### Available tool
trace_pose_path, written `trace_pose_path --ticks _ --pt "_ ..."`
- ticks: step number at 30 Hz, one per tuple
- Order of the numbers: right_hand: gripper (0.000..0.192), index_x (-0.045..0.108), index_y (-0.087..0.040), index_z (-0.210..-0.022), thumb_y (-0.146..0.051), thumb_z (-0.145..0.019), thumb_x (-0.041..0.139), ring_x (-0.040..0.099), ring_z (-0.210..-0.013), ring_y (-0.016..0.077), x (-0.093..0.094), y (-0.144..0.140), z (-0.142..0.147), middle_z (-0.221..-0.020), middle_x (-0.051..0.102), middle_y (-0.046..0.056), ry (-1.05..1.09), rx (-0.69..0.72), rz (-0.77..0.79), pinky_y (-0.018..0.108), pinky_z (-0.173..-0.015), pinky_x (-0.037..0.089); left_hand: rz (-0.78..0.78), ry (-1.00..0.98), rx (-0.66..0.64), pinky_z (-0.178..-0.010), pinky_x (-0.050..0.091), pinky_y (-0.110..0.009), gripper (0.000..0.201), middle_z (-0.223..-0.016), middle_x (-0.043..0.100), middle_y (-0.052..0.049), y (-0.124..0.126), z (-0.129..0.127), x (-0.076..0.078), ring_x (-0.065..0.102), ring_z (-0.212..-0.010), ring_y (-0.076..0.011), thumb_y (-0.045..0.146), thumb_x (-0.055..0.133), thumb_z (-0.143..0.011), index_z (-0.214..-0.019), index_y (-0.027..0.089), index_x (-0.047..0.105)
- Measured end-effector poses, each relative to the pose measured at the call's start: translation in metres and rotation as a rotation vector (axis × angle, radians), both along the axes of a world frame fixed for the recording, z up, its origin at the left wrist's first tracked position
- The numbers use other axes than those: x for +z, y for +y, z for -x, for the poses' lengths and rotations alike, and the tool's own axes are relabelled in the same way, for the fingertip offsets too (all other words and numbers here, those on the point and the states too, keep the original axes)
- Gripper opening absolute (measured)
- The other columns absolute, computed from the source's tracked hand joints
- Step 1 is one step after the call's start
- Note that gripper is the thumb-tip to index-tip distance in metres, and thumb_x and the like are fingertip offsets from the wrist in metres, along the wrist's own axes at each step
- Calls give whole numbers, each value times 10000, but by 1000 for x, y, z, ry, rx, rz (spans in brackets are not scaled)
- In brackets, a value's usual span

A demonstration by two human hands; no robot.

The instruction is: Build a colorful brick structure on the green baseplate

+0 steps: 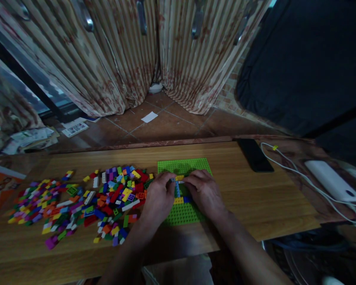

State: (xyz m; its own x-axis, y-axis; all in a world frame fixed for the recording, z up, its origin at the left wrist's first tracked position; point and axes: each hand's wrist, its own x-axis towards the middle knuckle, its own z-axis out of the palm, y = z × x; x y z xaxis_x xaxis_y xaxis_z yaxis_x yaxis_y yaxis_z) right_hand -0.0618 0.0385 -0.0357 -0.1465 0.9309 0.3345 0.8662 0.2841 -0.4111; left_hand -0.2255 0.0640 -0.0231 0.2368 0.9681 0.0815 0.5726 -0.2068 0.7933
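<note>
A green studded baseplate lies on the wooden table. Both my hands rest on it, fingertips meeting over a small row of bricks, blue with yellow pieces at its far and near ends. My left hand pinches at the far end of that row. My right hand presses its fingertips on the same spot from the right. What exactly each fingertip holds is hidden. A wide heap of loose coloured bricks spreads to the left of the plate.
A black phone lies at the table's back right. A white cable runs to a white power bank. An orange box is at the left edge. Curtains, tiled floor and papers lie beyond.
</note>
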Motion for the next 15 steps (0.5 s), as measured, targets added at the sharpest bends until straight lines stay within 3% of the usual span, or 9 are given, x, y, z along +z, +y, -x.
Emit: trace_pose_path --ticks 9,15 --pt "103 706 -219 -807 -146 -851 648 567 -860 219 -3 1 2 -840 646 49 85 -50 8 349 -804 475 -128 114 -28 -892 538 -337 257 -1067 693 -65 -7 -1 -2 670 -979 -206 93 507 -880 -1037 191 685" --pt "34 702 -198 -858 -189 -829 686 598 -875 222 1 1 -5 -876 667 57 195 -113 24 358 -804 492 -243 274 -55 -916 548 -349 272 -1241 647 -79 -16 -2 -5 673 -1008 -205 168 493 -926 -1100 220 695"
